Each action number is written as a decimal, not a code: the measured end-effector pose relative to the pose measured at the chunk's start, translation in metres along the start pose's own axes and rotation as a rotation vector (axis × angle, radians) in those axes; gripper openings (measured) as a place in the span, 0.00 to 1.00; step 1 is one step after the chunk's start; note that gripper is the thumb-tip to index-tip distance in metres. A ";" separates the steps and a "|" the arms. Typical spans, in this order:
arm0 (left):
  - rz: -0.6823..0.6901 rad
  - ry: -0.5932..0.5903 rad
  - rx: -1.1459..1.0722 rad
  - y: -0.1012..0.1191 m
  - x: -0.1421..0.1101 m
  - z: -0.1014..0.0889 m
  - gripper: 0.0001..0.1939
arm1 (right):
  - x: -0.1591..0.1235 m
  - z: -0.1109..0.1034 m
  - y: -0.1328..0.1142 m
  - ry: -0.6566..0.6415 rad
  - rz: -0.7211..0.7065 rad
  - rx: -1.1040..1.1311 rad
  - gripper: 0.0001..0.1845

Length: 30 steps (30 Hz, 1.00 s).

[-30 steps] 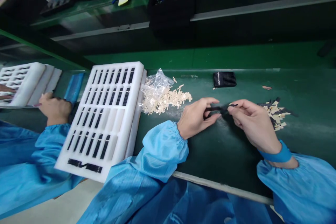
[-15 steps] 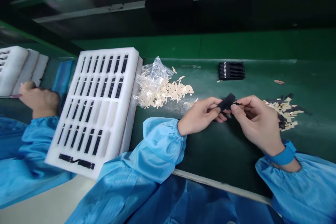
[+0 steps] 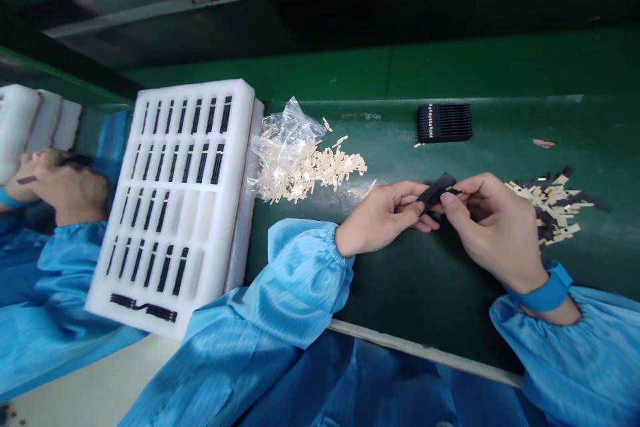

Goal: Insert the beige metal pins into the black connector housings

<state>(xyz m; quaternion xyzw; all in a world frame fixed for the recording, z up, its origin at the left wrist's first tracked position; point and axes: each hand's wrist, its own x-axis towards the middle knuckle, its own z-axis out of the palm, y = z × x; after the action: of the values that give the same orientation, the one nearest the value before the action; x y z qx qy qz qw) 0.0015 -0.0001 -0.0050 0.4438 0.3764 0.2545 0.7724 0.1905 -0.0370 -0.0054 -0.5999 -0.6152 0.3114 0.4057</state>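
Note:
A small, flat black strip-shaped part (image 3: 436, 191) is pinched in my left hand (image 3: 385, 215), tilted up toward the right. My right hand (image 3: 493, 227), with a blue band at the wrist, closes its thumb and forefinger at the part's right end. Whether those fingertips hold a separate small piece is hidden. Just right of my right hand lies a loose pile of black and cream strips (image 3: 560, 207). Beyond both hands sits a neat stack of black parts (image 3: 445, 123). Left of my left hand, cream-coloured small pieces (image 3: 330, 167) spill out beside a clear plastic bag (image 3: 293, 133).
A white foam tray (image 3: 200, 210) with rows of slots, many filled with black parts, stands at left on another tray. Farther left, a co-worker's hands (image 3: 75, 190) work near more white foam (image 3: 20, 120). A brownish scrap (image 3: 544, 143) lies at the right.
The view has shifted slightly. The black part has turned a little in my fingers, and both hands keep their hold on it. At left, a second hand of the co-worker has come into view.

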 end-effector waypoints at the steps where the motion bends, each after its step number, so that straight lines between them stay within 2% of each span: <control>1: 0.001 0.000 -0.001 0.000 0.000 0.000 0.13 | 0.000 0.000 0.000 0.002 0.000 -0.004 0.05; 14: 0.006 0.000 0.008 0.000 0.000 0.001 0.12 | 0.000 0.000 0.001 -0.003 -0.008 -0.014 0.05; 22: 0.004 -0.004 0.002 0.000 0.000 0.001 0.14 | -0.001 -0.003 0.002 -0.031 0.052 0.043 0.06; 30: -0.011 0.002 0.009 0.002 -0.001 0.002 0.13 | -0.001 -0.003 0.004 -0.037 0.019 0.016 0.05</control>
<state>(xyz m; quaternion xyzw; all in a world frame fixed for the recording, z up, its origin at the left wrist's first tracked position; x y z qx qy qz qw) 0.0023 -0.0008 -0.0028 0.4449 0.3807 0.2490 0.7715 0.1951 -0.0375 -0.0075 -0.5965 -0.6145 0.3312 0.3961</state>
